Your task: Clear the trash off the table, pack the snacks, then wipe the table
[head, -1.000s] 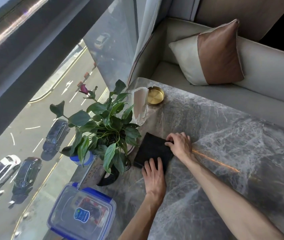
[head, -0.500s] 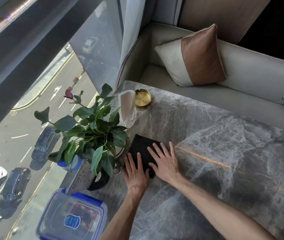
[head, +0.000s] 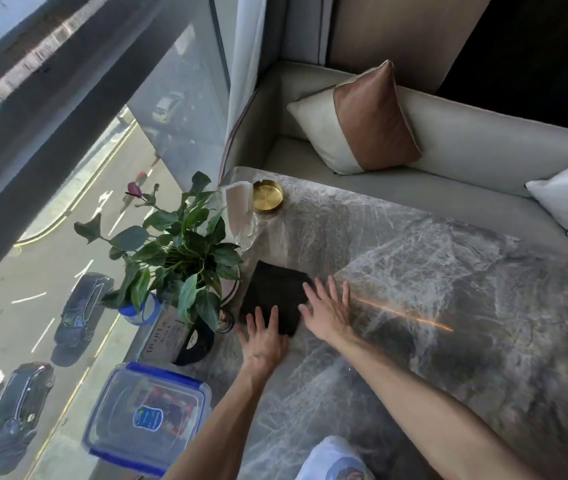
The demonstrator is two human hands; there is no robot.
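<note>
Smoothing the folded square black cloth (head: pixel 274 296) with left hand (head: pixel 263 337) and right hand (head: pixel 327 311), fingers straight and spread, no longer curled on its edge as a second ago. Lies flat on the grey marble counter (head: pixel 449 306), beside the leafy potted plant (head: pixel 178 251). Likely wiping finished.

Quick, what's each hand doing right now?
Left hand: open, fingers flat on the black cloth.
Right hand: open, fingers spread, touching the black cloth.

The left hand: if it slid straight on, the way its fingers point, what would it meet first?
The left hand has its fingertips resting on the folded black cloth, so it would push that first. Beyond the cloth, probably the brass dish, though depth is unclear.
</note>
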